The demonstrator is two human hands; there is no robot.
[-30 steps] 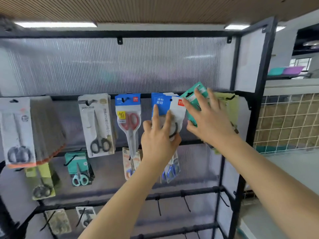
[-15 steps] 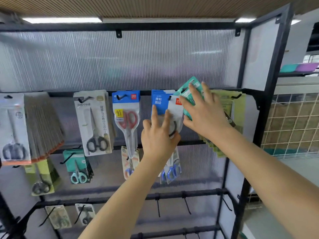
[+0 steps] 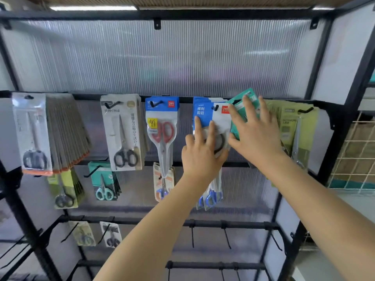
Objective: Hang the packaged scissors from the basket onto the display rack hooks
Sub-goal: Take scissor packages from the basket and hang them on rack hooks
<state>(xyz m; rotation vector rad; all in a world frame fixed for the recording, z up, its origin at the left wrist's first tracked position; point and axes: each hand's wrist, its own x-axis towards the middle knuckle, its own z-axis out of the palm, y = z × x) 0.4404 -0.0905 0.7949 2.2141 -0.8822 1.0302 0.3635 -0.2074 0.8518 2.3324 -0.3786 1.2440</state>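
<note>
- Your left hand (image 3: 203,157) lies with fingers straight against the blue-and-white scissors pack (image 3: 220,126), pressing it flat; it grips nothing. The pack's hole sits at the hook (image 3: 215,108) on the upper rail of the display rack (image 3: 343,110).
- Your right hand (image 3: 255,134) spreads wide over a teal pack (image 3: 242,102), which is tilted and overlaps the white pack's right edge. Whether the thumb curls behind it is hidden, so I cannot tell if it is held or only pushed.
- Risk: the teal pack hangs on no hook that I can see. Ease off and it likely slides down behind the lower rows.
- Risk: its corner crowds the hook, so threading it may snag the white pack and lift that one off.
- Risk: the green packs (image 3: 292,130) just beside your right wrist may get knocked loose.
- Containers: the basket is out of view, so its contents cannot be reported.
</note>
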